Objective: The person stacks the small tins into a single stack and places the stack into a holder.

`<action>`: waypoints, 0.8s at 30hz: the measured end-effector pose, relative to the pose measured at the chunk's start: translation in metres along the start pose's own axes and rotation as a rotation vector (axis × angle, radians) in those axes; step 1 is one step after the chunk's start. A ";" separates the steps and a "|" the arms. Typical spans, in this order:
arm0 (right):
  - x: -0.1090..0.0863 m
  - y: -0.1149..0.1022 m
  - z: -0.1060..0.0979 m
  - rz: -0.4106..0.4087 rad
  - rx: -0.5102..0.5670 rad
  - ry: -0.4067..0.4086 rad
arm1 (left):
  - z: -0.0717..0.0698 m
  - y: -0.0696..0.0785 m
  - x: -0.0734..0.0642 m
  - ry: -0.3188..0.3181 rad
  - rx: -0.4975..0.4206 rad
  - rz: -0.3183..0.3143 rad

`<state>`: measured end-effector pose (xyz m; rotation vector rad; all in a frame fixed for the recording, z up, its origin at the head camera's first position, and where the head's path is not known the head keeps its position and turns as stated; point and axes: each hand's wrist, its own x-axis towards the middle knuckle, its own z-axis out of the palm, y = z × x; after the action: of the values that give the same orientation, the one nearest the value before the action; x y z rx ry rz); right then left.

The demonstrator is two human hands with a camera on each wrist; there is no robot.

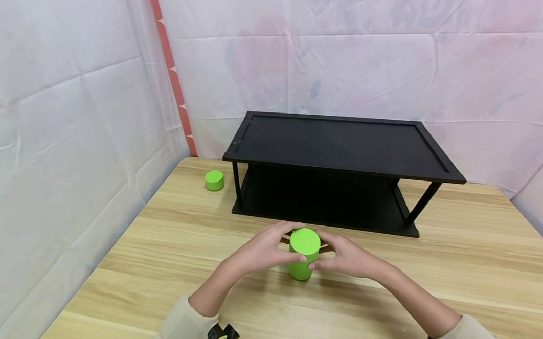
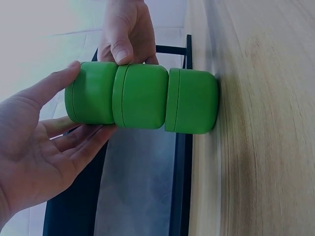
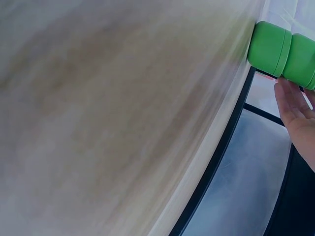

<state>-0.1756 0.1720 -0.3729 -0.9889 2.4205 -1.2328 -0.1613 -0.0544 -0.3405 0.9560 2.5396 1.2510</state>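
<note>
Three small round green jars with lids stand stacked upright on the wooden table, in front of the black shelf. The top jar is between both hands. My left hand holds the top jar, thumb at its near side and fingers round the far side. The left wrist view shows the top jar, middle jar and bottom jar, the bottom one slightly offset. My right hand holds the middle jar from the right, its thumb near the lid seam. In the right wrist view its fingertips are beside the stack.
A two-level black shelf stands behind the hands, its lower board close to the table. Another green round piece sits left of the shelf. White sheeting hangs behind the wooden table and along its left side.
</note>
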 end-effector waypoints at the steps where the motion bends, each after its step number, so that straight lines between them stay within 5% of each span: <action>1: 0.000 0.000 0.000 0.000 0.000 -0.001 | 0.000 0.000 0.000 -0.001 0.000 -0.001; 24: 0.001 0.000 0.000 0.005 0.006 -0.003 | 0.001 0.001 0.000 0.000 -0.026 -0.031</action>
<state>-0.1763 0.1719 -0.3726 -0.9824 2.4146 -1.2351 -0.1607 -0.0536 -0.3405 0.9084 2.5217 1.2721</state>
